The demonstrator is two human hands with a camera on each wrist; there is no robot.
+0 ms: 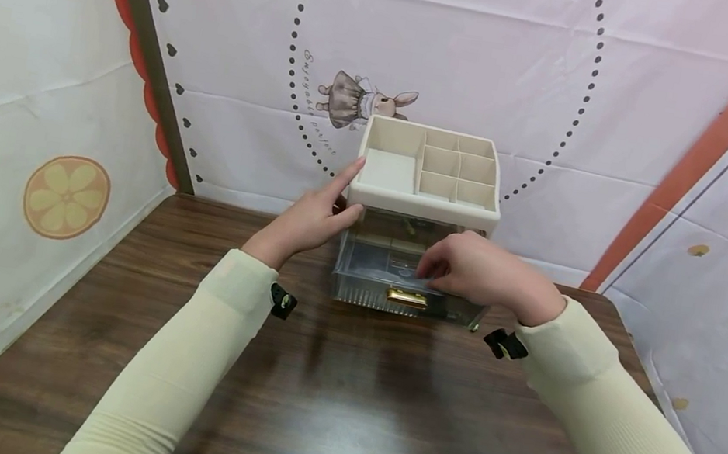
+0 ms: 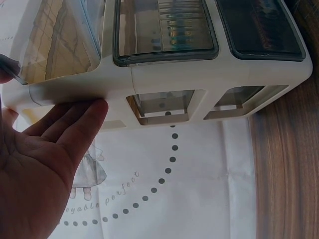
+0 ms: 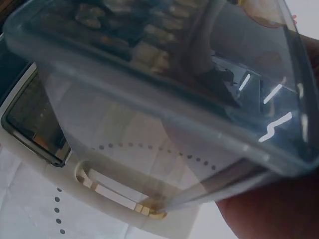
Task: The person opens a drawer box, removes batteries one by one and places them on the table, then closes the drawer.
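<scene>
A desktop organizer with a cream frame (image 1: 423,207) stands against the back wall, its tray top divided into several compartments. A clear drawer (image 1: 361,292) with a gold handle (image 1: 407,297) is pulled out at the front. My left hand (image 1: 304,226) rests on the organizer's left side. In the left wrist view its straight fingers (image 2: 79,127) lie along the cream side wall. My right hand (image 1: 480,272) is bent over the drawer, fingers curled down inside it. Whether those fingertips pinch anything is hidden. Through the drawer (image 3: 114,94), blurred small contents show in the right wrist view.
The organizer sits at the back of a dark wood table (image 1: 337,403). A printed cloth (image 1: 474,55) hangs right behind it, and more cloth closes off both sides. Other smoky clear drawers (image 2: 167,30) show in the left wrist view, one with small things inside.
</scene>
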